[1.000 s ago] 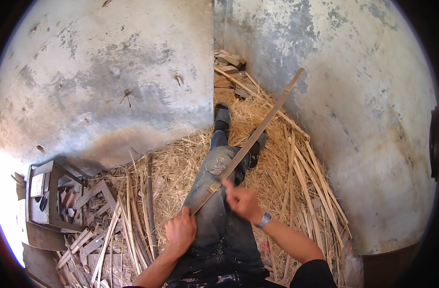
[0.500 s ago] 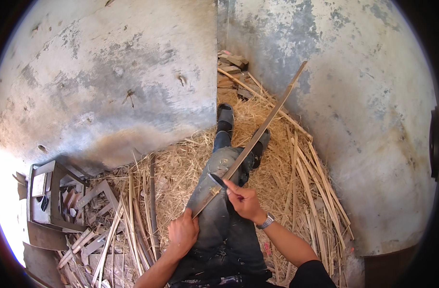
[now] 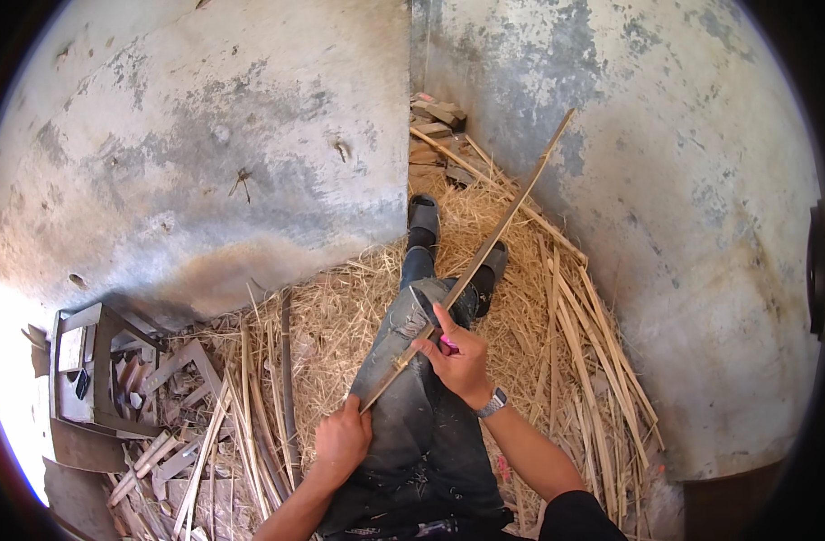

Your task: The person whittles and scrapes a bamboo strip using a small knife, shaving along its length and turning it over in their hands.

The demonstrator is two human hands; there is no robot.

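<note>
a long, thin, pale-brown bamboo strip [image 3: 484,248] lies slantwise over the person's lap in dark grey trousers [image 3: 412,406], its long axis running from the lower left end at the left hand [image 3: 342,440] up and away to the right, where its tip points at the mottled grey concrete wall [image 3: 665,180]. the left hand's fingers are curled shut around the strip's near end, while the right hand [image 3: 462,361], with a wristwatch [image 3: 492,403], is closed on a dark-bladed knife with a pink handle [image 3: 430,317] pressed against the strip's middle. all around, on the floor, lie straw-coloured shavings [image 3: 340,307] and more split bamboo strips [image 3: 593,343], with wooden offcuts [image 3: 160,379] at the left.
</note>
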